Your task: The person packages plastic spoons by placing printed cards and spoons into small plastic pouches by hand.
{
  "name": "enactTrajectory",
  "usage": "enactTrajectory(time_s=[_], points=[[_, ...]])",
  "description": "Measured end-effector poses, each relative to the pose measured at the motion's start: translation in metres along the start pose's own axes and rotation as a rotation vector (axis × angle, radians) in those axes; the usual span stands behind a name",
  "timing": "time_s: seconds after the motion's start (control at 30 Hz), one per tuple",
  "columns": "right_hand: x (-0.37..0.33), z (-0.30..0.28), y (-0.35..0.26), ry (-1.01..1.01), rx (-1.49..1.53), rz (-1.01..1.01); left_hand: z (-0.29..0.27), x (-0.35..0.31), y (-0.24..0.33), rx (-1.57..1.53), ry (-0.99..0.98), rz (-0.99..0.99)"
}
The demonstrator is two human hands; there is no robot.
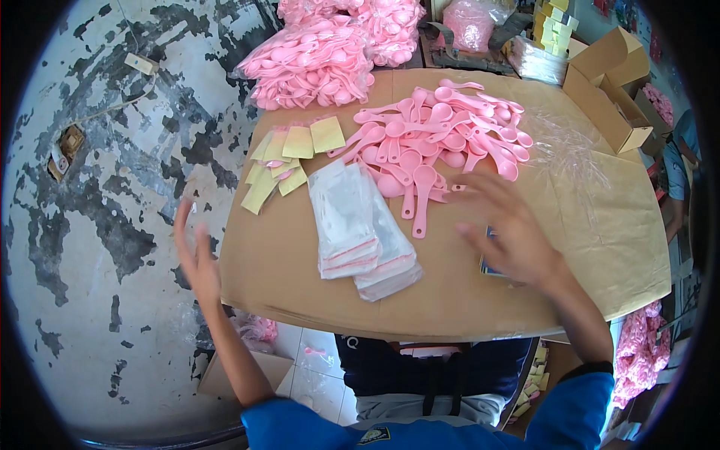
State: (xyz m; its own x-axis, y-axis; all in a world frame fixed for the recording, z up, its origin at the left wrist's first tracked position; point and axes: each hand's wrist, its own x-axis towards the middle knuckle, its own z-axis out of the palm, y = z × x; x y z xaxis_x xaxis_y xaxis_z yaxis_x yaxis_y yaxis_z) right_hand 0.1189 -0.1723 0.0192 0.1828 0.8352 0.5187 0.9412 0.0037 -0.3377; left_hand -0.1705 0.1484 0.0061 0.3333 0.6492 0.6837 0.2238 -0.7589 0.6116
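My left hand [197, 259] is held off the table's left edge, fingers apart, nothing in it. Over the right half of the table my right hand [511, 231] hovers, slightly blurred, its fingers spread. Partly hidden beneath it lies a small dark blue stack [490, 264], perhaps cards. A heap of pink plastic spoons [442, 124] is piled beyond that hand, with one spoon [421, 202] lying toward me. Two overlapping stacks of clear plastic bags [349, 225] sit in the middle. To their left are several spoon packets with yellow cards [296, 142].
Brown cardboard covers the table [300, 289]. Big bags of pink spoons [307, 64] stand at the far edge. An opened cardboard box [611, 94] is at the far right, near crumpled clear plastic [566, 146]. Another box [247, 373] stands below at the left.
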Motion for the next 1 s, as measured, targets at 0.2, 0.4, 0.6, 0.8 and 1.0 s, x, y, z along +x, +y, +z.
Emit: enactTrajectory(time_s=[0.2, 0.4, 0.6, 0.8, 1.0], points=[[-0.039, -0.059, 0.056, 0.146, 0.047, 0.196, -0.070, -0.365, -0.134, 0.352, -0.101, -0.971], [-0.042, -0.066, 0.059, 0.101, 0.165, 0.266, 0.018, -0.385, -0.028, 0.158, -0.806, -0.962], [-0.049, -0.058, 0.065, 0.082, 0.184, 0.232, 0.097, -0.247, 0.028, -0.006, -0.697, -0.456], [-0.051, -0.053, 0.067, 0.091, 0.218, 0.223, 0.131, -0.203, 0.055, -0.055, -0.670, -0.274], [-0.053, -0.048, 0.067, 0.078, 0.215, 0.238, 0.138, -0.207, 0.054, -0.049, -0.703, -0.270]])
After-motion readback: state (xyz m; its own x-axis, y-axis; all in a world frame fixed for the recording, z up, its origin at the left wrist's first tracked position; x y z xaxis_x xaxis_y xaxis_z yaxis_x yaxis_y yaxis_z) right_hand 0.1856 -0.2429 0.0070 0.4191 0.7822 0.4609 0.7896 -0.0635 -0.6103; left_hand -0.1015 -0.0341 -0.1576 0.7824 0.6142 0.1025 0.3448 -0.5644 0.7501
